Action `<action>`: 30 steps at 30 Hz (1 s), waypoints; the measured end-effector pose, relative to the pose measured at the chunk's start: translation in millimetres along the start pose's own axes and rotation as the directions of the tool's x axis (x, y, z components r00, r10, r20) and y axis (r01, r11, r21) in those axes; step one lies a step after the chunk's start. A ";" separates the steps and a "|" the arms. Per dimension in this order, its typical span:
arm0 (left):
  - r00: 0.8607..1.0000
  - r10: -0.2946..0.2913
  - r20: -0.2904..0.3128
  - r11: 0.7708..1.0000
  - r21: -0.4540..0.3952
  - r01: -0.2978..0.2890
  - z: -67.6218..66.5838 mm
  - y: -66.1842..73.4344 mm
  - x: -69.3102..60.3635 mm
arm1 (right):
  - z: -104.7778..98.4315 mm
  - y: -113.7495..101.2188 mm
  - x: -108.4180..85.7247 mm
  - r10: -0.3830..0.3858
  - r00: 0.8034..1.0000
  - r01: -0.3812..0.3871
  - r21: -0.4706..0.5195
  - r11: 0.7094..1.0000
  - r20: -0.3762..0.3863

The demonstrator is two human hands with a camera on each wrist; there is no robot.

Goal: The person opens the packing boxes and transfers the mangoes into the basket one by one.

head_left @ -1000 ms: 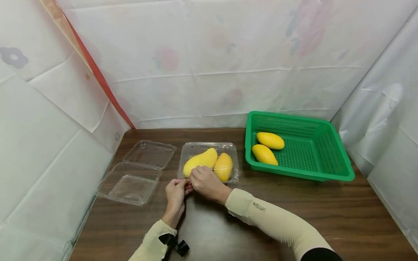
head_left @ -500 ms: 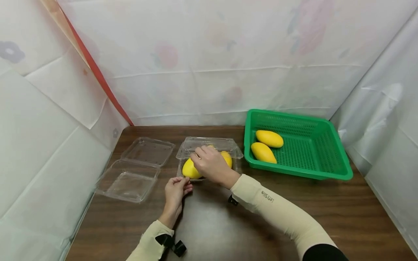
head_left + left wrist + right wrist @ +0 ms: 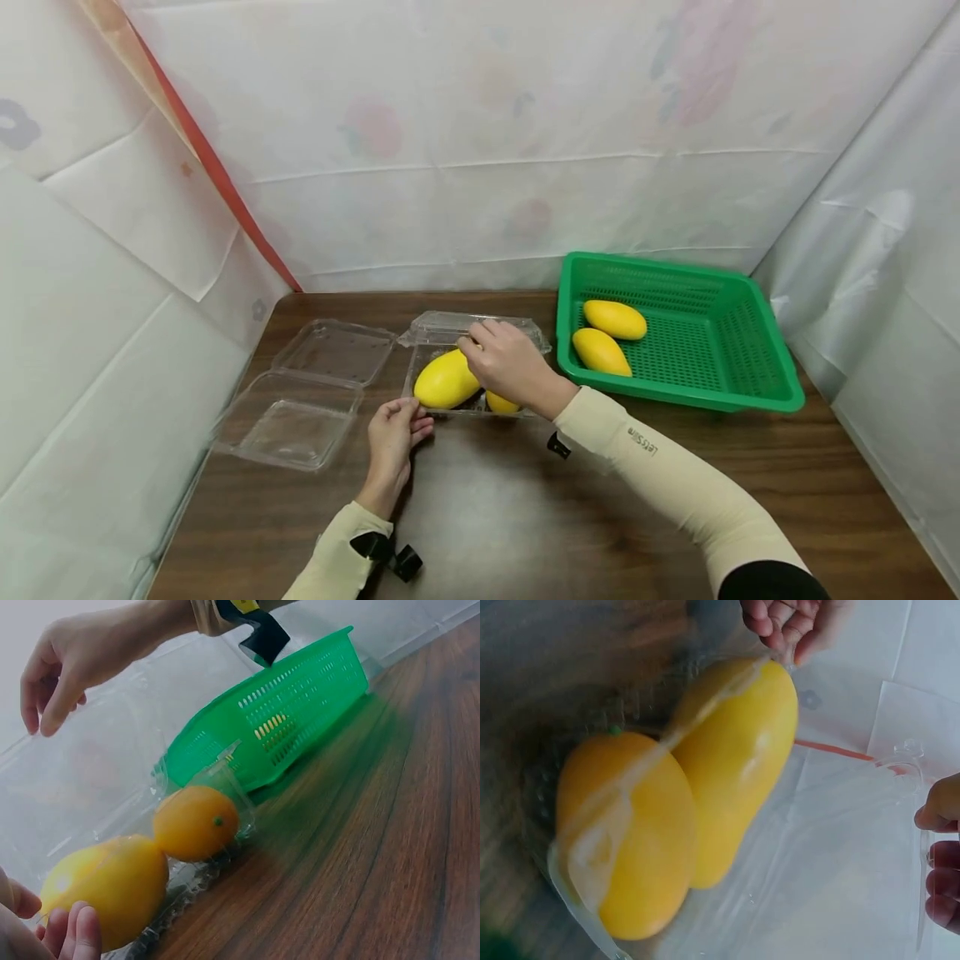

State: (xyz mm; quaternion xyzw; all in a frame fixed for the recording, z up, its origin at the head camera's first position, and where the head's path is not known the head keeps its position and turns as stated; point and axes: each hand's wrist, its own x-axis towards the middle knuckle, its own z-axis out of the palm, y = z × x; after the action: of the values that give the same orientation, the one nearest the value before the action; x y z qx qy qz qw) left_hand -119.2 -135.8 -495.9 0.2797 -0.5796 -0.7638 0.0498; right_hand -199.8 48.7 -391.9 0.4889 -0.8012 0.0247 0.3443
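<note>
A see-through plastic clamshell box holds a large yellow mango and a smaller orange-yellow mango, side by side. Its lid stands tilted up at the back. My right hand pinches the lid's edge, with thumb and curled fingers around it in the right wrist view. At the box's front left corner, my left hand pinches the rim between thumb and finger. The right hand and forearm hide part of both mangoes and the lid in the head view.
Left of the box lies another see-through clamshell, opened flat. A green slotted basket stands to the right, close to the box, with two yellow mangoes at its left end. Hanging sheets border the wooden table.
The lid has swung up and back from over the mangoes. My right hand has risen with it and moved right, away from the left hand, which stays at the front left corner.
</note>
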 end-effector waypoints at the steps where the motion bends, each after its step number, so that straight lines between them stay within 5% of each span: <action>1: 1.000 0.001 -0.001 1.000 -0.001 -0.001 0.3 -0.1 0.6 | -0.9 1.9 0.3 0.004 1.000 -0.004 -0.001 1.000 0.003; 20: 0.999 0.040 -0.006 0.997 0.066 -0.039 -6.5 3.5 2.1 | -5.5 52.1 16.2 0.116 0.992 -0.121 0.162 0.979 0.039; 30: 0.989 0.143 -0.036 0.973 0.188 -0.134 -11.3 4.6 9.9 | 13.3 79.7 28.9 0.194 0.981 -0.195 0.068 0.978 0.016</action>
State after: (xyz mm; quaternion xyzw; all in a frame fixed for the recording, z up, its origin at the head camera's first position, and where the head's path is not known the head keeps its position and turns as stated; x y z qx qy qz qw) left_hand -123.2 -150.9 -497.3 0.2607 -0.6649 -0.6940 0.0910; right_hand -278.8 63.0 -361.7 0.4200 -0.8454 0.0837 0.3191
